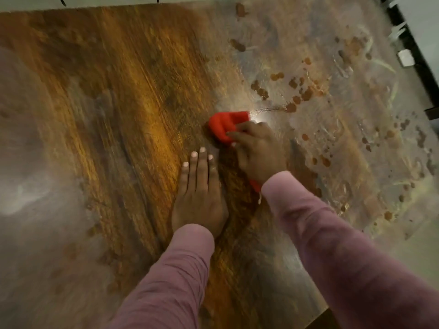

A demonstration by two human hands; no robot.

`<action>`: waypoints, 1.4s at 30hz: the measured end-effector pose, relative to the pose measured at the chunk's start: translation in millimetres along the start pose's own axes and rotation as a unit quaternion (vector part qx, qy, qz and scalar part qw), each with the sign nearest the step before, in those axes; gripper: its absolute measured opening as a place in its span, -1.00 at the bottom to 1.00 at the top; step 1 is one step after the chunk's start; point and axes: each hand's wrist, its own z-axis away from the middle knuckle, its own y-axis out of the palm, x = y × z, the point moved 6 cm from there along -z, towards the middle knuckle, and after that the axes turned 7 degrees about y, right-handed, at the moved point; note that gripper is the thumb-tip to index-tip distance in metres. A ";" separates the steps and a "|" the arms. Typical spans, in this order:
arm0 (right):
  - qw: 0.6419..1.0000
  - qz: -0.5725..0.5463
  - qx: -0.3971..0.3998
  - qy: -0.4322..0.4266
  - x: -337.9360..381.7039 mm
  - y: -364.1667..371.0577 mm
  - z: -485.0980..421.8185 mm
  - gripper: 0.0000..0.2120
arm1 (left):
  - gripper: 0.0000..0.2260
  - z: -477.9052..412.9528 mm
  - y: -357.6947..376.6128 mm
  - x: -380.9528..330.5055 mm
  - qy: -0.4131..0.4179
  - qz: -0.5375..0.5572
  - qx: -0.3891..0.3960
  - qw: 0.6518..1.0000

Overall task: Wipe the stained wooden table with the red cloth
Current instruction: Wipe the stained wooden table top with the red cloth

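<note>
The wooden table (123, 96) fills the view, its grain running from top to bottom. Brown stain spots (294, 100) and pale smears cover its right half. My right hand (259, 150) grips the bunched red cloth (225, 125) and holds it down on the table near the middle, at the left edge of the stained patch. A bit of red cloth also shows under my right wrist. My left hand (199, 191) lies flat on the wood just left of the cloth, fingers straight and together, holding nothing. Both arms wear pink sleeves.
A wet streak (268, 109) runs right from the cloth toward the spots. The table's right edge borders a dark frame (418, 67) and light floor. Its near edge shows at bottom right. The left side of the view is hazy.
</note>
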 end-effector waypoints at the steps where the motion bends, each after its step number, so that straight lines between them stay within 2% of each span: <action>1: 0.999 0.013 -0.013 0.043 -17.9 -2.8 -11.8 -0.74 | -0.47 0.4 0.1 0.2 0.001 0.003 0.000 1.000; 4: 0.972 0.007 -0.068 0.225 -67.2 -13.6 -49.6 -0.72 | -0.49 0.6 -0.4 0.1 0.005 0.002 -0.005 1.000; 6: 0.955 0.004 -0.088 0.282 -71.5 -14.6 -63.7 -0.71 | -0.49 0.2 -1.6 -0.4 0.003 0.001 -0.010 1.000; 9: 0.966 -0.016 -0.069 0.247 -39.9 -4.6 -64.4 -0.73 | -0.49 -0.9 -2.5 -1.1 -0.002 0.003 -0.005 1.000; 13: 0.997 -0.052 -0.019 0.062 24.2 13.5 -37.9 -0.76 | -0.47 -1.2 -0.6 -0.9 0.014 -0.003 0.008 1.000; 15: 0.999 -0.040 -0.001 -0.004 24.8 11.5 -35.6 -0.76 | -0.47 -1.0 0.1 -0.6 0.015 -0.006 0.010 1.000; 16: 1.000 -0.020 0.004 -0.009 13.7 8.5 -40.8 -0.74 | -0.47 -1.2 0.5 -0.6 0.014 -0.004 0.009 1.000; 18: 0.998 0.004 -0.015 0.065 -25.8 -1.8 -60.4 -0.73 | -0.48 -1.2 1.5 -0.3 0.015 0.003 0.004 1.000; 20: 0.981 0.002 -0.046 0.187 -68.2 -12.9 -82.7 -0.71 | -0.48 -0.7 2.2 -0.2 0.014 0.008 0.005 1.000; 23: 0.956 0.000 -0.068 0.286 -75.9 -12.8 -98.6 -0.70 | -0.49 -1.4 2.2 0.6 0.006 0.008 -0.002 1.000; 25: 0.963 -0.004 -0.070 0.260 -45.3 -3.5 -93.7 -0.72 | -0.51 -0.9 1.5 0.3 0.007 0.006 -0.002 1.000; 28: 0.992 -0.047 -0.032 0.116 11.7 13.0 -76.2 -0.75 | -0.51 -2.8 -4.5 0.7 -0.005 0.012 0.003 1.000; 30: 0.995 -0.069 -0.007 0.065 22.4 16.4 -72.0 -0.75 | -0.52 -7.0 -11.3 3.1 -0.041 0.036 -0.010 0.998; 34: 0.994 -0.073 -0.032 0.078 18.5 14.0 -76.8 -0.75 | -0.52 -60.1 -38.5 16.5 -0.042 0.090 -0.089 0.991; 39: 0.999 -0.028 -0.024 0.024 6.4 9.5 -80.5 -0.75 | -0.55 -158.5 -58.6 82.0 -0.071 -0.002 -0.111 0.991; 40: 0.998 -0.019 -0.022 0.049 -8.5 6.8 -89.2 -0.74 | -0.55 -168.8 -59.2 95.1 -0.067 -0.022 -0.104 0.992; 42: 0.987 -0.009 -0.041 0.154 -43.0 -0.3 -115.3 -0.73 | -0.55 -182.7 -58.2 114.5 -0.058 -0.045 -0.094 0.993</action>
